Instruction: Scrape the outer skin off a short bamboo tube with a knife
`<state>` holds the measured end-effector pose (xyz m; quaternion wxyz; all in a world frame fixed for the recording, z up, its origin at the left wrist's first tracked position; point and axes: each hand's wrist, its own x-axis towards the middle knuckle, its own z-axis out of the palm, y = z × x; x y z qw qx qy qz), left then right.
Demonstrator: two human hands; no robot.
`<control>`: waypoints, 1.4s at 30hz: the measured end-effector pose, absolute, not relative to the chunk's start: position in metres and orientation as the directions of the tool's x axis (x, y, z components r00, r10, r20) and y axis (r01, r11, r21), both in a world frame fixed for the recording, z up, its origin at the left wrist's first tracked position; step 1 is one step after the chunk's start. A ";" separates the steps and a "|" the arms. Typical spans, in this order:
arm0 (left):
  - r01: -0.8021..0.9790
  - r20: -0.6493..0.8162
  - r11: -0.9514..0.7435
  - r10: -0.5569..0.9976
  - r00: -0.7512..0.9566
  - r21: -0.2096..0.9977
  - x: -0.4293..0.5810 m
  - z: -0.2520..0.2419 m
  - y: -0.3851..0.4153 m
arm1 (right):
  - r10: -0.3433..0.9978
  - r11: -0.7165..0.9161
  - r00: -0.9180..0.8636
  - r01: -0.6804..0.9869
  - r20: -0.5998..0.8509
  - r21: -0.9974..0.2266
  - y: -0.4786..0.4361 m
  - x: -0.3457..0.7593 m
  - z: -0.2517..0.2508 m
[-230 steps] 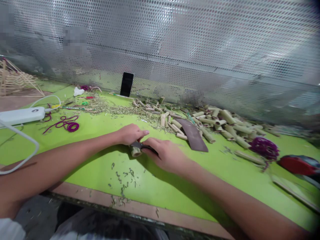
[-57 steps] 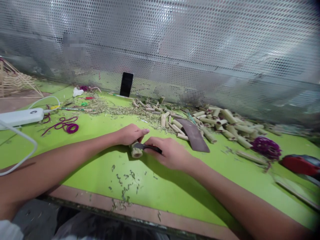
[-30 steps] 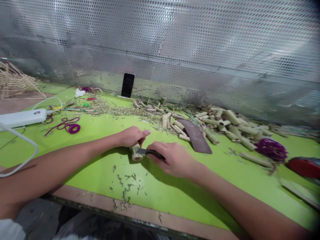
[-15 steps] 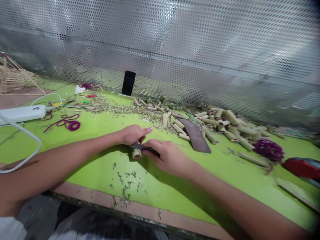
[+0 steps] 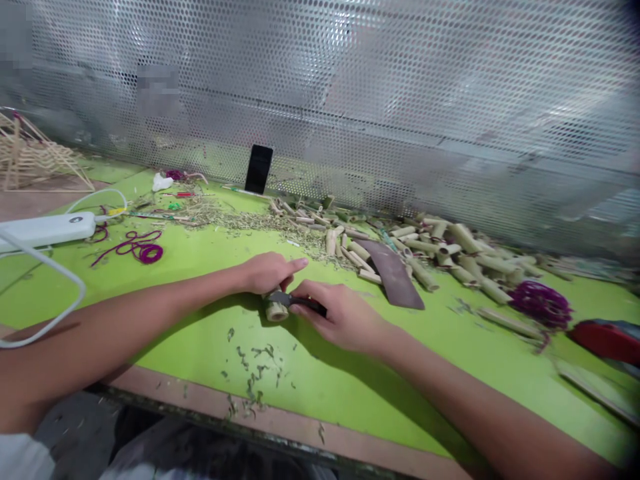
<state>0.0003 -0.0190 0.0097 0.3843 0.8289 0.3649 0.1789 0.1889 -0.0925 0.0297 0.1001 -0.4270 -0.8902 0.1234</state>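
My left hand (image 5: 270,272) is closed around a short bamboo piece (image 5: 277,311) on the green tabletop, its thumb pointing right. The hollow end of the piece faces me. In my right hand (image 5: 340,313) is a dark-handled knife (image 5: 307,304), and its blade rests against the top of the bamboo piece. The fingers of my right hand are wrapped round the handle. Thin green shavings (image 5: 257,367) lie on the table between the bamboo piece and the front edge.
Cut bamboo pieces (image 5: 470,253) and a brown strip (image 5: 394,273) lie to the right, with purple cord (image 5: 540,303) and a red tool (image 5: 607,340). A phone (image 5: 259,169) leans on the mesh. Left are a white power strip (image 5: 47,230), cable and purple string (image 5: 150,252).
The knife blade has shifted slightly over the bamboo piece, and my right hand has moved a little to the right. The whole view has shifted slightly.
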 end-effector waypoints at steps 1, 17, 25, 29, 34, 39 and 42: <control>0.469 0.015 -0.438 0.742 0.670 0.767 0.000 0.010 -0.019 | 0.780 0.609 -0.621 0.724 0.079 -0.324 -0.093 0.187 0.029; 0.469 0.006 -0.416 0.753 0.658 0.779 0.000 0.008 -0.017 | 0.767 0.639 -0.637 0.745 0.080 -0.191 -0.093 0.187 0.038; 0.413 0.025 -0.339 0.798 0.603 0.845 0.003 0.000 -0.016 | 0.743 0.669 -0.657 0.722 0.127 -0.176 -0.094 0.185 0.030; 0.401 0.034 -0.330 0.806 0.591 0.855 0.005 0.000 -0.017 | 0.738 0.675 -0.656 0.706 0.162 -0.214 -0.093 0.183 0.028; 0.386 0.047 -0.344 0.794 0.606 0.856 0.003 0.001 -0.018 | 0.746 0.651 -0.656 0.681 0.115 -0.336 -0.093 0.185 0.031; 0.369 0.064 -0.369 0.775 0.628 0.853 0.001 0.000 -0.020 | 0.701 0.666 -0.712 0.634 0.038 -0.393 -0.099 0.197 0.035; 0.369 0.072 -0.376 0.777 0.625 0.850 0.001 0.001 -0.020 | 0.738 0.640 -0.673 0.671 0.056 -0.373 -0.099 0.199 0.035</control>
